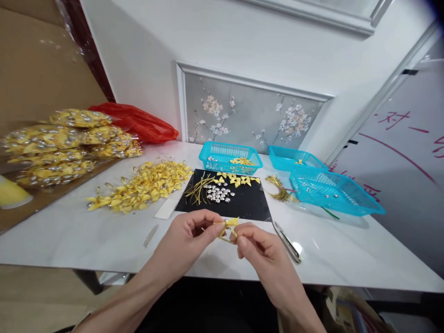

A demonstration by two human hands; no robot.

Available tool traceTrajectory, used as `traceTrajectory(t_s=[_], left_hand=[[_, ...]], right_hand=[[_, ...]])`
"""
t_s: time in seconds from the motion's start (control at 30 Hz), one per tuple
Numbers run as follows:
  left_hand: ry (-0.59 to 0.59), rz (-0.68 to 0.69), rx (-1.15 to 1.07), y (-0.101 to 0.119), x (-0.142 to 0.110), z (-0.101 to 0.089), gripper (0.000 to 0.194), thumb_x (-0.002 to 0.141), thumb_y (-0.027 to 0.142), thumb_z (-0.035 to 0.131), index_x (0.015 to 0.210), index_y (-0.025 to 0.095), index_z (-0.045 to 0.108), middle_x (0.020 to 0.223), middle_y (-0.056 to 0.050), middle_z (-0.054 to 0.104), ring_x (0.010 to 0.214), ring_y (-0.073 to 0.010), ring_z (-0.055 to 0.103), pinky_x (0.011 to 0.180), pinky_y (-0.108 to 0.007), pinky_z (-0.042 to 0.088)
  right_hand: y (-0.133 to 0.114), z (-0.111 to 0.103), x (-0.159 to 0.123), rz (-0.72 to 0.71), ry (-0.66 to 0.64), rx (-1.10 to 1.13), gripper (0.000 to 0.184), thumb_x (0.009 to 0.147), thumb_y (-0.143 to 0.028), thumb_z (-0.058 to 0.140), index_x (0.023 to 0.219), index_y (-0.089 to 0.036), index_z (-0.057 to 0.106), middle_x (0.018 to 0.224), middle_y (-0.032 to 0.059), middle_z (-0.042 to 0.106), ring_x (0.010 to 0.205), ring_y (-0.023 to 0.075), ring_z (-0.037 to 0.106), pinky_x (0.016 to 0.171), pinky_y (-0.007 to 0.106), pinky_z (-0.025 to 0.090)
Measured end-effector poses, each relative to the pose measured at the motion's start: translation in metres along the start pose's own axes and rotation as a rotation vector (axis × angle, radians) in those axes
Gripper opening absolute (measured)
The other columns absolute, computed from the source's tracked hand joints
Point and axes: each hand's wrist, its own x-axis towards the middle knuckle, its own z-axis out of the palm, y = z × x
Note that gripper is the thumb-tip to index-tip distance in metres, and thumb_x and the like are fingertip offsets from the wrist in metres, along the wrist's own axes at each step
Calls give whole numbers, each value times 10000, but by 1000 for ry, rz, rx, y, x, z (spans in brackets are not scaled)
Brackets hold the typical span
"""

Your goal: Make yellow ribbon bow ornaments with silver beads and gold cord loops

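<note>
My left hand [197, 233] pinches a small yellow ribbon flower [231, 223] with a silver bead showing at its middle. My right hand [258, 245] has thumb and forefinger closed on a thin yellow cord [225, 238] that loops below the flower. Both hands are over the table's front part, just before a black mat [243, 203]. On that mat lie silver beads [219, 193], cut golden cords [198, 188] and a row of yellow flower pieces [239, 179]. Fingers partly hide where the cord meets the flower.
A heap of yellow flowers [142, 185] lies left, with bagged ones [45, 138] and a red plastic bag [138, 122] behind. Blue baskets [260, 159] stand at the back and right [364, 196]. A utility knife [287, 243] and a cord bundle [279, 188] lie right.
</note>
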Motion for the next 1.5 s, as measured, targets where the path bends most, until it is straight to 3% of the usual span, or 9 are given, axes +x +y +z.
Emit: traceTrajectory(t_s=[0.13,0.37,0.5,0.63,0.8,1.0,1.27,1.37,1.5], left_hand=[[84,72,98,-5,0,2,151,854,311,620,746,205,611,686,15,630,660,-154,596,614,-237,474],[210,226,182,-24,-10,15,129,875,193,567,753,223,536,950,-40,694,902,-200,689,820,-305,529],[199,142,-39,-22,-11,19,182,825,162,612,671,205,525,1037,-40,644,840,-176,685,797,-296,543],[165,-38,-336,-13,-10,11,233,762,201,726,604,181,556,994,-14,623,892,-159,649,834,-250,523],[88,-177,-641,-7,-9,-1,255,747,196,765,594,173,562,836,24,614,784,-124,635,812,-241,518],[113,-174,-650,-7,-10,-1,270,751,188,764,575,172,560,786,28,594,788,-126,624,807,-234,497],[305,31,-269,-14,-15,4,207,706,186,781,570,197,625,919,-25,626,906,-189,585,753,-244,462],[322,0,-329,-13,-15,1,216,701,180,786,564,199,620,899,-16,630,907,-174,578,754,-219,464],[239,-165,-624,-8,-11,-7,242,714,175,781,560,181,594,743,12,605,727,-113,563,690,-178,489]], right_hand=[[3,7,1,28,41,-60,181,886,-328,600,803,-180,663,663,-10,570,602,114,511,560,214,416],[19,29,5,-218,319,-696,229,889,-214,404,796,-170,608,673,51,555,542,167,483,509,280,264],[16,32,14,-97,336,-658,191,835,-176,429,802,-156,616,686,56,515,496,149,393,499,292,156],[9,25,21,-23,272,-480,192,862,-229,447,823,-152,619,794,90,575,593,158,494,517,267,291],[5,16,22,98,-1,-132,344,892,-461,517,749,-162,609,630,17,578,486,103,478,465,224,401],[4,13,17,110,-74,-11,347,850,-502,564,813,-164,635,705,33,624,590,130,559,513,233,472],[15,30,20,16,354,-365,220,808,-302,560,633,-222,452,551,-46,368,515,130,342,526,272,288],[11,27,16,23,287,-408,169,837,-323,562,718,-209,527,504,-62,383,471,126,357,506,265,272],[6,8,8,102,9,-212,284,906,-415,550,1086,-196,574,649,-46,533,507,109,465,495,227,352]])
